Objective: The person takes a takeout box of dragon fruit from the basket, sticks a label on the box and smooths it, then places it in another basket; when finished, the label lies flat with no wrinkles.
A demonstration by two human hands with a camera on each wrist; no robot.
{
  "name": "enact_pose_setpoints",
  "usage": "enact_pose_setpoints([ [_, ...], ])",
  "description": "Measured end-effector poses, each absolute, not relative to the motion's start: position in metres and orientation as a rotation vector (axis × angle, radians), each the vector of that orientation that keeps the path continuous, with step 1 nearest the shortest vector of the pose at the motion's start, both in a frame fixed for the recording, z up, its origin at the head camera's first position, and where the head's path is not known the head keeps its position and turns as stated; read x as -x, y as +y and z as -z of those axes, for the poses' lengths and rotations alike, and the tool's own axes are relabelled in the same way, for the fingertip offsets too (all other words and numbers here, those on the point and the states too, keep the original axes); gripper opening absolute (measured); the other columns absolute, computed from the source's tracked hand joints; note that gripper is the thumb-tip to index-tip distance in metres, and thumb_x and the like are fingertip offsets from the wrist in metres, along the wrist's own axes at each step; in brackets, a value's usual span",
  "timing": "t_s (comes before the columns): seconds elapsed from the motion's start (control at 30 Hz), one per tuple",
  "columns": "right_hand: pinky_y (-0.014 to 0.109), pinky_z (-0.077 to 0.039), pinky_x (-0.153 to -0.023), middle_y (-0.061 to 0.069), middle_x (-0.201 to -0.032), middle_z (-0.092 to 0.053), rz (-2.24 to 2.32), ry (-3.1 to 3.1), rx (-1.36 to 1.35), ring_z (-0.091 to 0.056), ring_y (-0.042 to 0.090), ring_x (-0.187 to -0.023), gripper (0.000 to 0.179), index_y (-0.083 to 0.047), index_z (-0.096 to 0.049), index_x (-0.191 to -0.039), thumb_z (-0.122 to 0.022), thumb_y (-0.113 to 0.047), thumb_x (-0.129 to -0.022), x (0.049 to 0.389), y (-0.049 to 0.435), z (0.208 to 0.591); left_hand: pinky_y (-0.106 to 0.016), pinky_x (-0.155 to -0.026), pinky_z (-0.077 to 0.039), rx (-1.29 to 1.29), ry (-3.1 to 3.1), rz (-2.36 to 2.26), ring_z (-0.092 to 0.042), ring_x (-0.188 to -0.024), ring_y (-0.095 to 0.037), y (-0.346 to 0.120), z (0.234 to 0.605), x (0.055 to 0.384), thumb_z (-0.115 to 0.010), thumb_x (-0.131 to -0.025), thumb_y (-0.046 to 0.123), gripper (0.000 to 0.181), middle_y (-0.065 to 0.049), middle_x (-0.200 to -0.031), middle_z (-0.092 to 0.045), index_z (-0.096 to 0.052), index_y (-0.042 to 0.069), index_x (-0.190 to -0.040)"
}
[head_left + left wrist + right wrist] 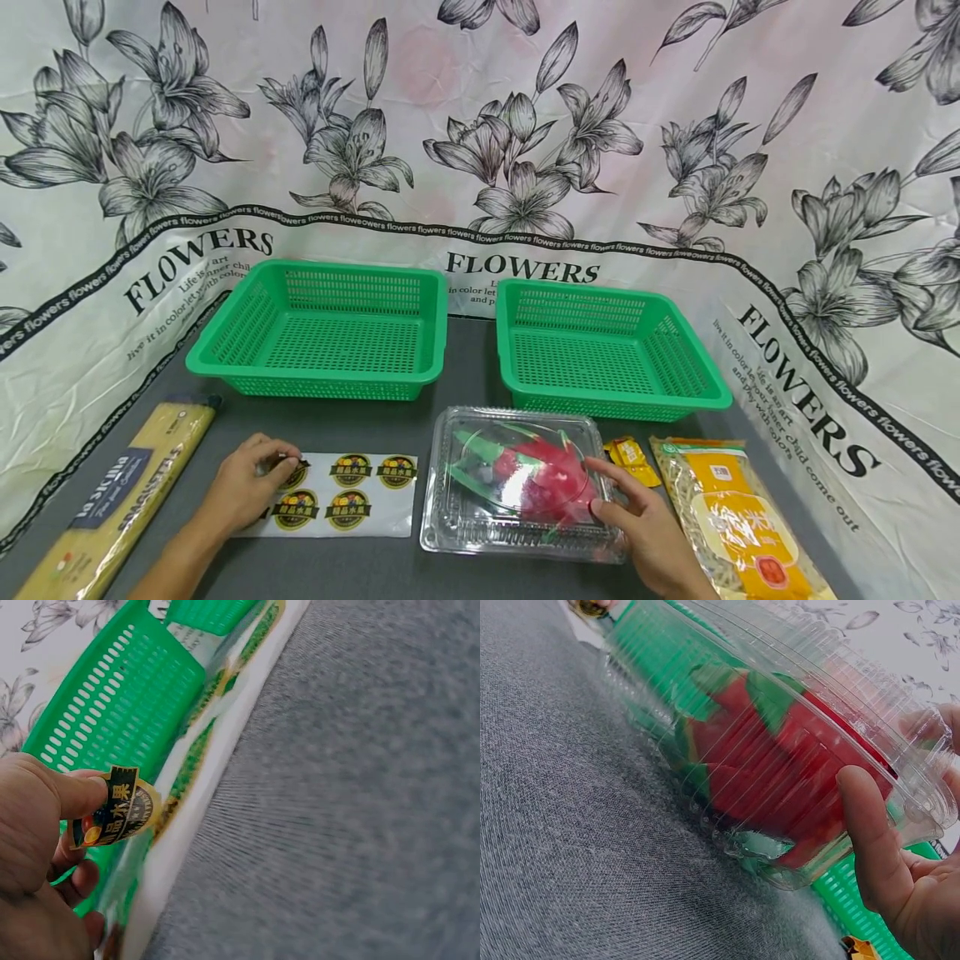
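My left hand (243,487) pinches a round black-and-gold sticker (126,808) between thumb and finger. It is over the left end of a white sticker sheet (386,512), which carries several more such stickers. A clear plastic clamshell box (450,535) sits to the right of the sheet with its lid down. Inside it lies a red dragon fruit (551,479) with green tips. My right hand (645,529) grips the box at its right side, the thumb (862,814) against the side wall and fingers over the lid's edge.
Two green plastic baskets (322,385) (615,406) stand at the back, before a flowered cloth (420,75). A spaghetti pack (123,492) lies at the left. On the right are a small yellow packet (633,460) and a large orange-and-clear bag (738,525).
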State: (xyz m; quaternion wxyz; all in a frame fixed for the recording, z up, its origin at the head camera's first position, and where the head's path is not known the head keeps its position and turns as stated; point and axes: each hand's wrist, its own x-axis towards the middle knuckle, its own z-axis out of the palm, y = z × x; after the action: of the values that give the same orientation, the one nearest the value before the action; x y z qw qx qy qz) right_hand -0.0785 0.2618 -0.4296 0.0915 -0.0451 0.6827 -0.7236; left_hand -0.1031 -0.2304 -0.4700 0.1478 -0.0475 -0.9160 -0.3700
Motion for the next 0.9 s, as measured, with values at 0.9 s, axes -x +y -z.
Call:
enact_pose_setpoints([
  [0.9, 0.035, -0.052, -0.080, 0.019, -0.151, -0.020, 2.131, 2.033, 0.143, -0.063, 0.025, -0.095, 0.055, 0.004, -0.038, -0.144, -0.059, -0.002, -0.093, 0.079, 0.264, 0.431, -0.037, -0.059, -0.048, 0.614, -2.692, 1.818, -0.054, -0.069, -0.017, -0.220, 0.411, 0.107, -0.057, -0.099, 0.013, 0.028, -0.010, -0.088, -0.061, -0.063, -0.007, -0.117],
])
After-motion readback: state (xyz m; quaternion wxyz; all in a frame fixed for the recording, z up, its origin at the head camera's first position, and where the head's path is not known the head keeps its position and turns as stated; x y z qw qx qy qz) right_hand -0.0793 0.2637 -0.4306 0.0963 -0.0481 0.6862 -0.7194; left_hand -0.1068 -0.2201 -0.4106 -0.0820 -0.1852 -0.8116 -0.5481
